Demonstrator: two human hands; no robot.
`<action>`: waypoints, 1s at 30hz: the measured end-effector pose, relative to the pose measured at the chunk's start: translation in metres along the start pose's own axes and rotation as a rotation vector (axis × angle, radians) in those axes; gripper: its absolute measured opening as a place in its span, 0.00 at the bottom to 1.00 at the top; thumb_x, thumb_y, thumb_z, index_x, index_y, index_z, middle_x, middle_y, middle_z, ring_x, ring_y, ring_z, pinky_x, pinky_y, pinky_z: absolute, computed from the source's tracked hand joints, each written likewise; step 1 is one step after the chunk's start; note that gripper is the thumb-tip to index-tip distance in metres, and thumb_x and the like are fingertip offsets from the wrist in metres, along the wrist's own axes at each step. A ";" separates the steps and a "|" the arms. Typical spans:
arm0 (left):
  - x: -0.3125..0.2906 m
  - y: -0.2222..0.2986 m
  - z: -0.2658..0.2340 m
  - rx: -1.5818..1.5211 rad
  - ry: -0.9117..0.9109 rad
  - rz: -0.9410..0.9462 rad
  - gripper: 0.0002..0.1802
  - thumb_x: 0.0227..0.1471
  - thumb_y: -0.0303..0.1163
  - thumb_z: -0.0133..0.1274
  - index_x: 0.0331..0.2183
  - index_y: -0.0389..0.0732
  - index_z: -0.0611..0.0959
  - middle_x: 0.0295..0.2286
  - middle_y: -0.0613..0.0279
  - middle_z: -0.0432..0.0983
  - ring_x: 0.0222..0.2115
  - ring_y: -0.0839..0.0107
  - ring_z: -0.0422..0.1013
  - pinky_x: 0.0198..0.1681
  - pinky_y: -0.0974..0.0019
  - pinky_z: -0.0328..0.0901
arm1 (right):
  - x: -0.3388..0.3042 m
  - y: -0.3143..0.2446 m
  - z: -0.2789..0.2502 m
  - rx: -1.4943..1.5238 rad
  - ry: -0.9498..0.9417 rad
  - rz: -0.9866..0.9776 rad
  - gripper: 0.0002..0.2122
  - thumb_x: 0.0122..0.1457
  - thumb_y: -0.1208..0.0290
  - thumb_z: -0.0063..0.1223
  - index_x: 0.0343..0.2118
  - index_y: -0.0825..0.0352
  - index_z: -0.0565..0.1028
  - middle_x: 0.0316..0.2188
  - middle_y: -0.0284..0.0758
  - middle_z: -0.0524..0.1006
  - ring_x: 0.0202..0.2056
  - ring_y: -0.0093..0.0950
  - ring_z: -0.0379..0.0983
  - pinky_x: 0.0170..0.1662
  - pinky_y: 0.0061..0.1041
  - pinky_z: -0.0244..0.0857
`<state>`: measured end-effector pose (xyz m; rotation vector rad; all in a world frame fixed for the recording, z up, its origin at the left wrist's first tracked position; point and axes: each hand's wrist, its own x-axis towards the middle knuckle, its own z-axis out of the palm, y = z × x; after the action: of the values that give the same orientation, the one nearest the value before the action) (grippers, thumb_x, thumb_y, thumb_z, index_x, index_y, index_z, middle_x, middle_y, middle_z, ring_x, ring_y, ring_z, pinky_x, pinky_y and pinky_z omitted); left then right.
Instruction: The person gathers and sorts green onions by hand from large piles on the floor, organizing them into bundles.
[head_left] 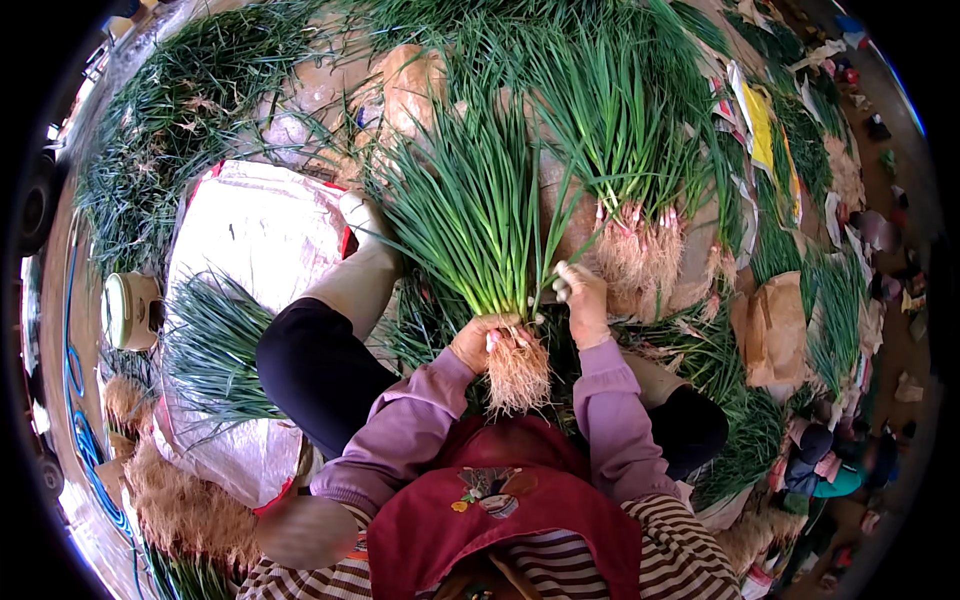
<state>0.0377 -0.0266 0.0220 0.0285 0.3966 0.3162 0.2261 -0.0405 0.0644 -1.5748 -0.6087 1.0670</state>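
Note:
My left hand is wrapped round a thick bunch of green onions just above the roots. The long green leaves fan out away from me, and the pale, stringy roots hang toward my lap. Close beside the bunch's right edge is my right hand, its fingers curled and pressed together, with pale coverings on the fingertips. A thin green leaf runs down to those fingertips; whether they grip it is too small to tell. Another rooted pile of green onions lies just beyond my right hand.
A white sack with red edging lies left of my knee, with green onions beside it. A lidded pail stands farther left. Rooted bundles lie near left. A brown paper bag and yellow packaging are at right.

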 end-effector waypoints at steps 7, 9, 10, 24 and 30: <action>0.016 -0.022 -0.026 0.053 0.030 -0.042 0.12 0.49 0.30 0.50 0.32 0.29 0.78 0.25 0.50 0.77 0.25 0.61 0.75 0.32 0.63 0.72 | 0.009 0.035 -0.025 -1.437 -0.553 0.018 0.10 0.43 0.69 0.49 0.23 0.70 0.78 0.25 0.50 0.75 0.30 0.44 0.74 0.36 0.36 0.67; 0.016 -0.022 -0.026 0.118 0.098 -0.021 0.11 0.49 0.29 0.50 0.31 0.29 0.78 0.25 0.50 0.77 0.25 0.61 0.75 0.33 0.62 0.72 | 0.006 0.018 -0.023 -1.498 -0.694 -0.086 0.12 0.43 0.63 0.50 0.23 0.69 0.78 0.22 0.48 0.75 0.27 0.42 0.74 0.33 0.34 0.68; 0.017 -0.022 -0.024 0.139 0.120 -0.030 0.11 0.49 0.29 0.51 0.31 0.29 0.78 0.25 0.50 0.77 0.25 0.62 0.75 0.33 0.62 0.72 | 0.004 0.038 -0.027 -1.495 -0.640 0.046 0.10 0.43 0.67 0.52 0.23 0.69 0.78 0.24 0.47 0.76 0.29 0.42 0.75 0.34 0.34 0.68; 0.005 -0.018 0.000 0.143 0.245 0.041 0.08 0.46 0.27 0.55 0.28 0.30 0.79 0.21 0.50 0.77 0.19 0.65 0.74 0.24 0.66 0.70 | 0.024 0.037 0.021 -0.693 -0.001 -0.191 0.14 0.53 0.62 0.51 0.22 0.71 0.74 0.21 0.48 0.75 0.25 0.42 0.72 0.30 0.37 0.64; 0.004 -0.013 -0.010 0.201 0.208 0.212 0.12 0.44 0.24 0.55 0.34 0.31 0.77 0.23 0.52 0.77 0.22 0.65 0.75 0.28 0.65 0.72 | -0.020 0.066 -0.013 -1.529 -0.534 0.203 0.12 0.49 0.68 0.48 0.30 0.70 0.78 0.34 0.51 0.76 0.39 0.43 0.74 0.43 0.37 0.67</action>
<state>0.0413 -0.0381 0.0096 0.2376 0.6325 0.4896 0.2182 -0.0816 0.0088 -2.6415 -1.9672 1.2131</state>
